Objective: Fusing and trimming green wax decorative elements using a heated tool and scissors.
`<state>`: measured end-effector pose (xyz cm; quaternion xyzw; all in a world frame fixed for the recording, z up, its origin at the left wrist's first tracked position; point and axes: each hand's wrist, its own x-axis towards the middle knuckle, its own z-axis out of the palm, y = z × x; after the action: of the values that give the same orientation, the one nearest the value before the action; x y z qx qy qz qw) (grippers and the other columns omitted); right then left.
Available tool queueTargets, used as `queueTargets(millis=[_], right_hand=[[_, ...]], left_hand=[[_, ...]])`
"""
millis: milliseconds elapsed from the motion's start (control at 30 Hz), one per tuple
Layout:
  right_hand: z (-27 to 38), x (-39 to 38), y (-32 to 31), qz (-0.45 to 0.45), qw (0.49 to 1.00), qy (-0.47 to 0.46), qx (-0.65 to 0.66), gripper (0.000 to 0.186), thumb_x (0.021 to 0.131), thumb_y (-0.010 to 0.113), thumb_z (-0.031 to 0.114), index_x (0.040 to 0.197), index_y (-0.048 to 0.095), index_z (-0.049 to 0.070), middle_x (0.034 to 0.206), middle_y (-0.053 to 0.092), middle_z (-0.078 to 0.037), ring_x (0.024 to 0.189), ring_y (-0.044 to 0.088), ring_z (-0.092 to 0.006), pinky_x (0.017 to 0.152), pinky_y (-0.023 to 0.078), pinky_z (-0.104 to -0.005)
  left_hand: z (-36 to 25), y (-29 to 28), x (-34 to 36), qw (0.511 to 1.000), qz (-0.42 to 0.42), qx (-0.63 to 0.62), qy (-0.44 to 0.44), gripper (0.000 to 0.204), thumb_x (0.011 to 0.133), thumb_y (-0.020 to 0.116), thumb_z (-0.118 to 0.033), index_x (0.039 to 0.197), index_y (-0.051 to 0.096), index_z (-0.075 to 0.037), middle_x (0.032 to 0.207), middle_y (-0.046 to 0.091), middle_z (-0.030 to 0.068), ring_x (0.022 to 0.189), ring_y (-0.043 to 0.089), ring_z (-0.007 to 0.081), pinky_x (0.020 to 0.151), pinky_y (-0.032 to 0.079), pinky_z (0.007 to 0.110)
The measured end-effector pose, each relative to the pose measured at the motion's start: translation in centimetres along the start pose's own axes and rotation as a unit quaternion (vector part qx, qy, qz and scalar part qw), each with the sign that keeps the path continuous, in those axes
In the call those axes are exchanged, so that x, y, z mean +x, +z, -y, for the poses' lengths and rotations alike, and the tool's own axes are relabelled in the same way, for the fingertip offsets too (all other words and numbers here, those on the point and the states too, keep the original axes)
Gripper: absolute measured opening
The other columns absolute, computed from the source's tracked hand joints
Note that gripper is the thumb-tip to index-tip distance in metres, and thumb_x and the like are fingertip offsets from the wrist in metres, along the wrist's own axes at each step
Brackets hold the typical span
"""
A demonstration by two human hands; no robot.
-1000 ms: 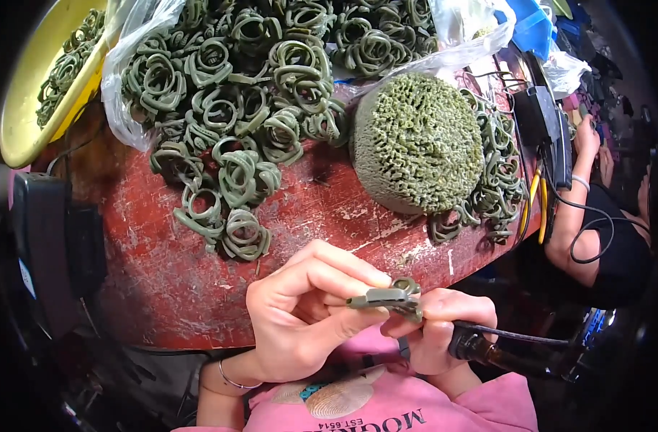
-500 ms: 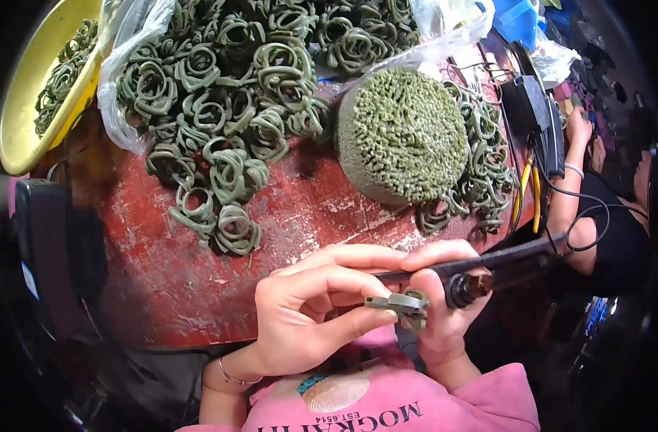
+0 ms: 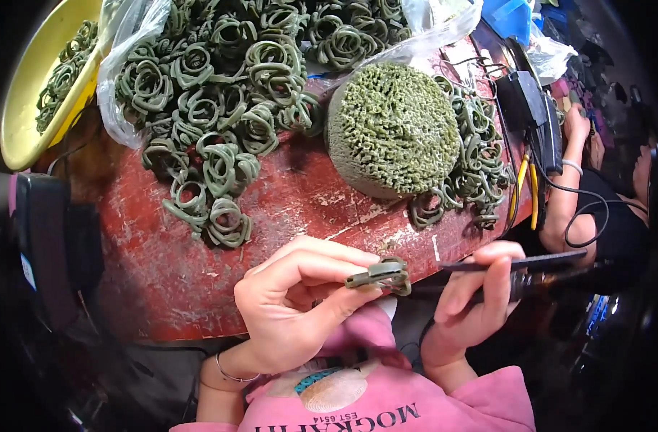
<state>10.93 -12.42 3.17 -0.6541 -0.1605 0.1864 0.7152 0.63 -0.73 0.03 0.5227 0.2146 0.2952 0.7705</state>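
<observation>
My left hand (image 3: 293,302) pinches a green ring-shaped piece (image 3: 388,273) between thumb and fingers, in front of the table's near edge. It looks like several curved bands joined together. To its right, my right hand (image 3: 473,306) grips a slim dark flat stick (image 3: 538,261), which points out to the right; its exact kind I cannot tell. A second dark, rod-like tool lies just below the stick, blurred and partly behind my fingers. The two hands are apart, with a gap between the green piece and the stick.
Piles of similar green rings (image 3: 228,162) cover the back of the worn red table (image 3: 293,209). A round block with a rough green top (image 3: 397,129) stands right of the middle. A yellow basin (image 3: 26,93) is at left; black adapters, cables, yellow-handled pliers (image 3: 523,191) and another person's arm (image 3: 570,180) are at right.
My right hand has moved right, away from the green piece, and the dark stick now points outward. My left hand has shifted slightly left with the piece still pinched.
</observation>
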Motion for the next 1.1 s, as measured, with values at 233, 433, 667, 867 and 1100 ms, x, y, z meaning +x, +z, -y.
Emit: queueTargets(millis=[233, 433, 667, 867, 1100], right_hand=[[-1.2, -1.0, -0.4, 0.119, 0.992, 0.009, -0.029, 0.029, 0.083, 0.047, 0.032, 0.086, 0.046, 0.004, 0.052, 0.056, -0.011, 0.039, 0.05, -0.0135, 0.036, 0.038, -0.0229], [-1.6, -1.0, -0.4, 0.134, 0.991, -0.006, 0.007, 0.027, 0.084, 0.047, 0.03, 0.087, 0.044, 0.004, 0.053, 0.057, -0.011, 0.043, 0.054, -0.016, 0.037, 0.04, -0.0236], [-1.5, -1.1, 0.1, 0.096, 0.994, -0.034, -0.043, 0.027, 0.085, 0.045, 0.03, 0.088, 0.041, 0.004, 0.051, 0.056, -0.011, 0.041, 0.053, -0.0148, 0.036, 0.039, -0.0226], [-1.5, -0.8, 0.3, 0.1, 0.993, -0.031, -0.049, 0.027, 0.085, 0.044, 0.031, 0.087, 0.039, 0.005, 0.05, 0.055, -0.011, 0.038, 0.052, -0.0149, 0.034, 0.037, -0.022], [-1.5, -0.7, 0.7, 0.095, 0.995, 0.026, 0.031, 0.032, 0.084, 0.046, 0.034, 0.088, 0.038, 0.004, 0.048, 0.051, -0.011, 0.038, 0.05, -0.0163, 0.034, 0.04, -0.0244]], left_hand=[[0.3, -0.6, -0.2, 0.999, 0.019, -0.027, 0.029, 0.015, 0.067, 0.06, 0.013, 0.078, 0.053, 0.005, 0.089, 0.053, 0.0177, 0.08, 0.057, 0.019, 0.069, 0.05, 0.026], [0.6, -0.6, -0.1, 0.999, 0.007, 0.014, 0.046, 0.017, 0.064, 0.064, 0.009, 0.073, 0.05, 0.002, 0.087, 0.051, 0.0154, 0.075, 0.057, 0.0171, 0.065, 0.05, 0.025], [0.6, -0.4, -0.1, 0.991, -0.005, 0.098, 0.092, 0.021, 0.065, 0.063, 0.007, 0.072, 0.045, 0.001, 0.094, 0.045, 0.0157, 0.074, 0.057, 0.0178, 0.067, 0.051, 0.029], [0.6, -0.2, -0.3, 0.993, -0.03, 0.084, 0.075, 0.023, 0.063, 0.065, 0.007, 0.07, 0.044, -0.001, 0.092, 0.046, 0.0149, 0.075, 0.056, 0.0168, 0.066, 0.049, 0.027], [0.4, -0.6, -0.1, 0.994, -0.023, 0.069, 0.076, 0.015, 0.061, 0.067, 0.008, 0.068, 0.054, 0.002, 0.085, 0.054, 0.0157, 0.074, 0.056, 0.0151, 0.06, 0.046, 0.023]])
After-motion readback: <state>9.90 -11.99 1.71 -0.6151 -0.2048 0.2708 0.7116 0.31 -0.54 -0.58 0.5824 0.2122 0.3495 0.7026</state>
